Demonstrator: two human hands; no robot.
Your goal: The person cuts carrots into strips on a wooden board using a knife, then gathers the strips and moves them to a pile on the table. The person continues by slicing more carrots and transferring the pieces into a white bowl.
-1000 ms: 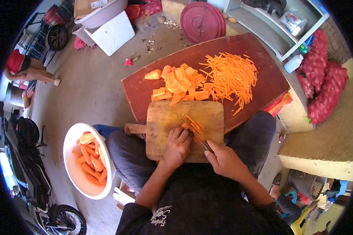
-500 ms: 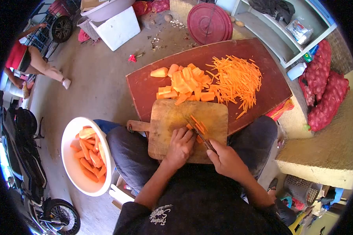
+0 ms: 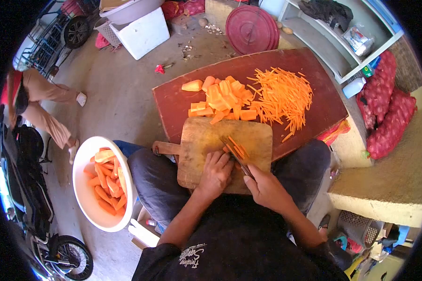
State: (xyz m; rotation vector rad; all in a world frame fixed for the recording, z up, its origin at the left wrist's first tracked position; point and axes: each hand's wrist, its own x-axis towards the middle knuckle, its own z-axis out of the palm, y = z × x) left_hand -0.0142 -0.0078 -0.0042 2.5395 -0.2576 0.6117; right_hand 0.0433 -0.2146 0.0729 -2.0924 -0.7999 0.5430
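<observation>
A pale wooden cutting board (image 3: 206, 140) rests across my lap. My left hand (image 3: 214, 172) presses a carrot piece (image 3: 228, 151) down on it, fingers curled. My right hand (image 3: 266, 188) grips a knife (image 3: 237, 155) whose blade lies against that piece. A few thin carrot strips (image 3: 239, 147) lie beside the blade. Beyond the board, a dark red board (image 3: 178, 105) carries a heap of carrot slabs (image 3: 222, 99) and a pile of fine carrot sticks (image 3: 283, 95).
A white bowl (image 3: 86, 196) of peeled carrot chunks sits on the floor at my left knee. Red mesh sacks (image 3: 389, 110) lie at right beside a white shelf (image 3: 342, 44). A round red lid (image 3: 251, 29), a white box (image 3: 143, 33), a motorbike (image 3: 28, 187) and a person (image 3: 37, 100) at far left.
The knife has kept cutting the carrot piece, with strips gathering beside the blade. The person at far left has walked nearer and bent lower. My view shifted slightly.
</observation>
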